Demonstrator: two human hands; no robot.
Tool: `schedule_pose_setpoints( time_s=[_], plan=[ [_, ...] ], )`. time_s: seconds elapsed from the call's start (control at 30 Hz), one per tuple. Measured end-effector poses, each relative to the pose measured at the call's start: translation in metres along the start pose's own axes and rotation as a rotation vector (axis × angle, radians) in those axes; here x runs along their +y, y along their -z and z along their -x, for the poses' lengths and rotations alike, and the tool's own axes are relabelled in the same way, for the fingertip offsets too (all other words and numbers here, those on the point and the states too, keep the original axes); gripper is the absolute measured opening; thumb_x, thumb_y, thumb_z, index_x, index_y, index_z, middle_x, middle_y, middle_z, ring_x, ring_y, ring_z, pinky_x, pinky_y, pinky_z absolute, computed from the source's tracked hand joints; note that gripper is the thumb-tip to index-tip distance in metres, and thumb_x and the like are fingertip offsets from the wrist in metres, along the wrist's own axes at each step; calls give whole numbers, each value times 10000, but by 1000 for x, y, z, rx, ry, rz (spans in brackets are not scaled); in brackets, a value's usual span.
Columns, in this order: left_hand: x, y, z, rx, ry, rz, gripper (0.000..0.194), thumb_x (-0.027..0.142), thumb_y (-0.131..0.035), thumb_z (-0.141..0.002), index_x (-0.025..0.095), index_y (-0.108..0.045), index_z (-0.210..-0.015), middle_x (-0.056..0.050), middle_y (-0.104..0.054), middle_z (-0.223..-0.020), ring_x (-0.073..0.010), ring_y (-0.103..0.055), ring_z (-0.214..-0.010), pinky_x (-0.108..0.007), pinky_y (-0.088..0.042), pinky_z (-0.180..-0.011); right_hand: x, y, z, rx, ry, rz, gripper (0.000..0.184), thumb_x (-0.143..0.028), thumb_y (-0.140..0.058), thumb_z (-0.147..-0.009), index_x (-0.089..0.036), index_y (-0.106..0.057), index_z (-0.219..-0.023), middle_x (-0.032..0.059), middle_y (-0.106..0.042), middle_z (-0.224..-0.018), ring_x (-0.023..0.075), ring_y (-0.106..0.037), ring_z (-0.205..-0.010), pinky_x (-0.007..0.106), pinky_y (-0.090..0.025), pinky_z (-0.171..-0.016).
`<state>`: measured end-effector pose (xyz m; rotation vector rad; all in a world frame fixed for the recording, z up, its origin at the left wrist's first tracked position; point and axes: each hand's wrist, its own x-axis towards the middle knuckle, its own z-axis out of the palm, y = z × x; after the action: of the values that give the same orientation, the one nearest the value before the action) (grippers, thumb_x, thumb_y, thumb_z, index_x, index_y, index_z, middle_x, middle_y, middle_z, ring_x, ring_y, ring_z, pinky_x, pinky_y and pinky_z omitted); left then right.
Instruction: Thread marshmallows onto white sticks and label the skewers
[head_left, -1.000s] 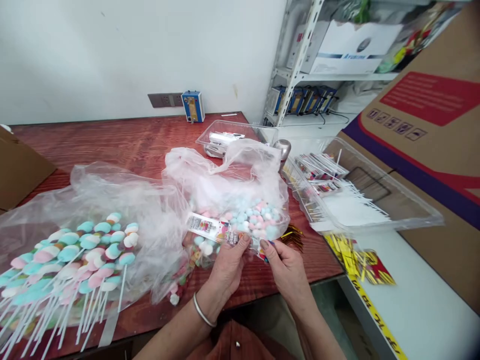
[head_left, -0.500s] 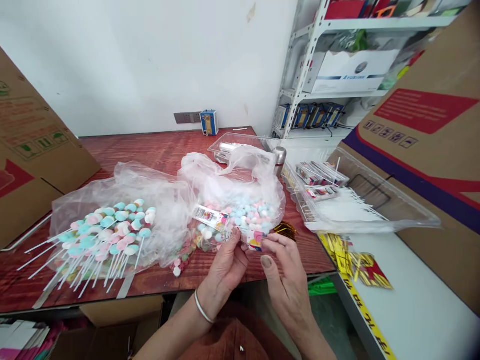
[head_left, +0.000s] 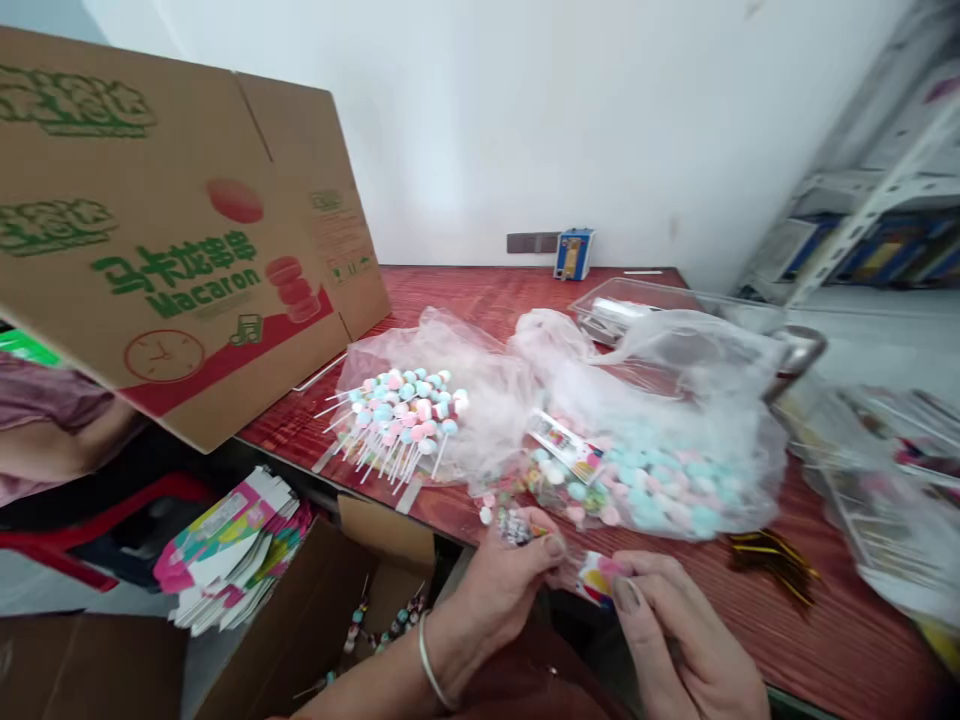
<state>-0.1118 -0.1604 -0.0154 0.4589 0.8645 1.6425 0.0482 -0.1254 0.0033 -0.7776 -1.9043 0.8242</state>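
My left hand (head_left: 506, 565) is closed on a clear plastic wrapper (head_left: 596, 577) with a colourful printed end, low in front of the table edge. On the printed end, the thumb and fingers of my right hand (head_left: 679, 625) are pinched. Part of the wrapper is hidden in the left hand, and its contents are blurred. Just beyond lies a white printed packet (head_left: 564, 442), resting against a clear bag (head_left: 697, 375) of pink, blue and white sweets. A bunch of sweets on white sticks (head_left: 405, 412) rests on another clear bag (head_left: 487, 440) to the left.
A large cardboard box (head_left: 225, 230) overhangs the table's left edge. Below are an open carton (head_left: 375, 540) holding beaded sticks and a stack of printed cards (head_left: 236, 540). Gold ties (head_left: 772, 560) and a clear tray (head_left: 862, 500) lie right. A person's arm (head_left: 67, 440) shows far left.
The view has swung left and down, bringing the cardboard box and open carton into sight. Both hands still hold the wrapper, now lower, in front of the table edge.
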Motion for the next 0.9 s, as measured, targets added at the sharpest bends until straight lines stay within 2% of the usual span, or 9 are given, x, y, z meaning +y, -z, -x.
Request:
schedule_pose_setpoints(
  time_s=[0.1, 0.2, 0.27, 0.4, 0.53, 0.63, 0.73, 0.8, 0.9],
  plan=[
    [40, 45, 21, 99, -140, 49, 315, 333, -834, -697, 146, -581, -678, 20, -500, -653, -83, -440, -568, -216, -357, -550, -19, -40, -32, -91, -118, -237, 195, -367, -549, -936, -254, -704, -901, 66, -707, -986, 237, -659, -934, 324, -533, -815],
    [73, 87, 41, 205, -256, 96, 334, 353, -826, -707, 157, -559, -666, 18, -483, -677, -103, -462, -602, -225, -396, -558, -36, -103, -72, -312, -416, -607, 248, -417, -556, -933, -223, -707, -974, 59, -714, -951, 201, -684, -848, 310, -556, -780],
    [88, 109, 52, 275, -305, 129, 329, 347, -817, -717, 162, -549, -669, 23, -463, -678, -100, -441, -587, -226, -402, -538, -45, -149, -101, -376, -618, -885, 236, -381, -580, -913, -187, -694, -987, 82, -697, -1035, 189, -696, -843, 289, -569, -711],
    [100, 133, 65, 449, -351, 194, 299, 317, -829, -703, 172, -568, -709, 22, -474, -732, -95, -445, -603, -222, -435, -545, -52, -224, -150, -340, -910, -1095, 101, -251, -573, -901, -158, -609, -884, 77, -674, -990, 143, -702, -712, 232, -545, -548],
    [104, 141, 65, 559, -328, 250, 335, 315, -881, -633, 171, -597, -737, 25, -485, -743, -75, -441, -596, -185, -423, -529, -45, -264, -177, -342, -979, -1052, 136, -233, -533, -910, -172, -550, -789, 22, -643, -739, 105, -630, -525, 201, -492, -444],
    [106, 144, 58, 537, -315, 297, 322, 284, -888, -626, 169, -616, -754, 22, -515, -744, -67, -460, -593, -165, -413, -507, -40, -277, -185, -321, -974, -1004, 175, -238, -562, -878, -188, -519, -715, -29, -577, -593, 70, -506, -414, 159, -386, -368],
    [106, 141, 47, 500, -302, 416, 290, 221, -880, -641, 168, -634, -785, 25, -552, -758, -50, -447, -560, -184, -449, -525, -37, -270, -181, -308, -928, -960, 160, -271, -589, -833, -198, -517, -711, -67, -498, -511, 68, -406, -369, 156, -271, -332],
    [104, 134, 38, 474, -256, 528, 277, 187, -872, -652, 155, -641, -802, 25, -565, -763, -30, -416, -525, -186, -444, -515, -34, -248, -170, -298, -879, -938, 127, -308, -605, -818, -191, -569, -784, -80, -465, -501, 81, -406, -396, 165, -262, -352],
    [98, 116, 24, 380, -157, 642, 244, 187, -851, -692, 124, -628, -770, 26, -546, -706, -25, -411, -511, -177, -407, -488, -21, -185, -142, -276, -754, -845, 171, -350, -636, -829, -180, -630, -848, -64, -493, -569, 91, -459, -498, 185, -369, -453]
  ],
)
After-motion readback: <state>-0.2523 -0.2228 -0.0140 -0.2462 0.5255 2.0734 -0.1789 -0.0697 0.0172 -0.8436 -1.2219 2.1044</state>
